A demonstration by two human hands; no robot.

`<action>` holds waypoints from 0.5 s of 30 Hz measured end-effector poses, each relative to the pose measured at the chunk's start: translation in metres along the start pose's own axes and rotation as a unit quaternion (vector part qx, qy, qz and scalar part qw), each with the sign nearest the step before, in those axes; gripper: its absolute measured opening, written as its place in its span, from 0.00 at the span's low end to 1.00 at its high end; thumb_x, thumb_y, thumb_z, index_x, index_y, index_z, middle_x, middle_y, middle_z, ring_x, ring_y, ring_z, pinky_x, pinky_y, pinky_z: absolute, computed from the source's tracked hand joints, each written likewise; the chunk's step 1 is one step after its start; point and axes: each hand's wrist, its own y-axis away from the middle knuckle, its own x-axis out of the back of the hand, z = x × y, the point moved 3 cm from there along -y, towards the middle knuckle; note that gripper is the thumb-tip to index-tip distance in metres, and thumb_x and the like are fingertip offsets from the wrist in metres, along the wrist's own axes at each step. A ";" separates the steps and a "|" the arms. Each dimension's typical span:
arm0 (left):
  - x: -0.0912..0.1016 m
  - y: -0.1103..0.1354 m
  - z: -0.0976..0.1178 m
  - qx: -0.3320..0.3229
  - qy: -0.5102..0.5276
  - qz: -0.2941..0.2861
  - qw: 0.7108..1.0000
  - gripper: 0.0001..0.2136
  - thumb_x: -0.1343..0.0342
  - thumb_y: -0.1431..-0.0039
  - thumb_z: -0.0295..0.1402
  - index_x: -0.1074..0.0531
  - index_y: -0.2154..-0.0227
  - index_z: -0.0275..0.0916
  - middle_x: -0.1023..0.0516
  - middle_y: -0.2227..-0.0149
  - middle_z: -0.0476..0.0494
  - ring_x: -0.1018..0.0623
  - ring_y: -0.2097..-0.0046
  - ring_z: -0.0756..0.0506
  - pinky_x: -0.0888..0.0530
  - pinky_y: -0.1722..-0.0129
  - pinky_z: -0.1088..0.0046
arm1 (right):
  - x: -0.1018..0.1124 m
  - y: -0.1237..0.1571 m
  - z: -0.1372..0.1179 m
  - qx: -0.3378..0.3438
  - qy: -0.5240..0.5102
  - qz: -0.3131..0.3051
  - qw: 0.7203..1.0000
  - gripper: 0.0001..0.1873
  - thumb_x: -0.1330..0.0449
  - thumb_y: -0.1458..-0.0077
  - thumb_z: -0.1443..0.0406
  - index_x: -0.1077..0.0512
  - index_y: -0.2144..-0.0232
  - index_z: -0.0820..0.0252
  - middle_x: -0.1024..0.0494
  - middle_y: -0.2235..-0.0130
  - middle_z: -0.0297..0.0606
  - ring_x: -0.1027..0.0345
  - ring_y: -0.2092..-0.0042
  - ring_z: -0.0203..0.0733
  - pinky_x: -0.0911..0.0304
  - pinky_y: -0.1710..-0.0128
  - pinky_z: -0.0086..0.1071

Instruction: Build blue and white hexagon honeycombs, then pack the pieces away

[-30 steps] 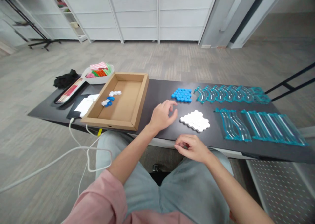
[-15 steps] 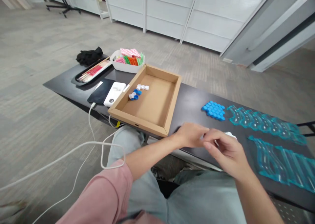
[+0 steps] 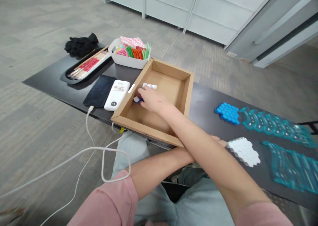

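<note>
Desk [image 3: 205, 101] with a dark top carries an open cardboard box [image 3: 171, 88], a patch of white hexagonal tiles [image 3: 243, 151] and a smaller patch of blue tiles [image 3: 227, 113]. The left hand [image 3: 219, 140], largely hidden, shows just beside the white hexagonal tiles, its grip impossible to tell. Inside the box, the right hand [image 3: 152, 99] reaches over loose blue and white pieces [image 3: 136, 100]; whether it pinches one cannot be told.
</note>
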 end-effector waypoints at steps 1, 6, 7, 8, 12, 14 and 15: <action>0.002 0.003 0.003 0.005 0.011 -0.012 1.000 0.09 0.34 0.34 0.37 0.19 0.72 0.57 0.14 0.62 0.43 0.17 0.65 0.43 0.26 0.70 0.58 | -0.001 0.001 -0.002 -0.005 0.004 -0.003 1.000 0.12 0.42 0.28 0.70 0.25 0.45 0.63 0.23 0.42 0.50 0.26 0.46 0.51 0.32 0.46 0.41; 0.012 0.015 0.013 0.028 0.021 -0.021 0.999 0.08 0.41 0.31 0.37 0.20 0.66 0.46 0.14 0.59 0.41 0.18 0.62 0.42 0.31 0.68 0.61 | 0.006 0.005 0.000 -0.009 -0.001 0.016 1.000 0.13 0.45 0.25 0.70 0.24 0.45 0.58 0.21 0.42 0.44 0.27 0.42 0.49 0.33 0.42 0.40; 0.013 0.016 0.013 0.029 0.021 -0.019 0.999 0.09 0.42 0.30 0.37 0.21 0.66 0.44 0.14 0.59 0.41 0.19 0.62 0.42 0.32 0.67 0.63 | 0.007 0.006 0.002 -0.007 -0.011 0.023 1.000 0.12 0.44 0.24 0.69 0.24 0.46 0.57 0.20 0.42 0.43 0.27 0.42 0.48 0.33 0.43 0.39; 0.012 0.016 0.012 0.029 0.021 -0.019 0.999 0.09 0.43 0.29 0.37 0.21 0.65 0.43 0.14 0.59 0.42 0.19 0.62 0.43 0.33 0.67 0.64 | 0.009 0.008 0.004 -0.005 -0.025 0.031 0.999 0.11 0.43 0.25 0.68 0.23 0.47 0.55 0.20 0.42 0.41 0.27 0.42 0.47 0.33 0.43 0.38; 0.004 0.014 0.004 0.018 0.012 -0.031 0.999 0.09 0.43 0.30 0.34 0.26 0.68 0.41 0.17 0.63 0.46 0.23 0.65 0.46 0.34 0.67 0.68 | 0.021 0.032 0.017 -0.015 -0.089 0.090 0.992 0.10 0.38 0.29 0.68 0.20 0.51 0.48 0.20 0.44 0.34 0.27 0.44 0.46 0.33 0.43 0.37; 0.000 0.012 0.000 0.007 0.003 -0.030 1.000 0.08 0.40 0.33 0.31 0.27 0.70 0.41 0.18 0.64 0.49 0.23 0.65 0.48 0.31 0.65 0.70 | 0.028 0.052 0.028 -0.019 -0.107 0.118 0.987 0.11 0.37 0.30 0.69 0.20 0.51 0.48 0.21 0.45 0.34 0.27 0.45 0.46 0.32 0.42 0.38; 0.000 0.012 0.000 0.004 -0.004 -0.022 1.000 0.07 0.39 0.34 0.30 0.27 0.70 0.41 0.18 0.65 0.50 0.22 0.64 0.48 0.30 0.63 0.71 | 0.032 0.065 0.034 -0.019 -0.113 0.131 0.985 0.11 0.38 0.29 0.69 0.20 0.50 0.49 0.21 0.45 0.35 0.27 0.45 0.46 0.32 0.42 0.38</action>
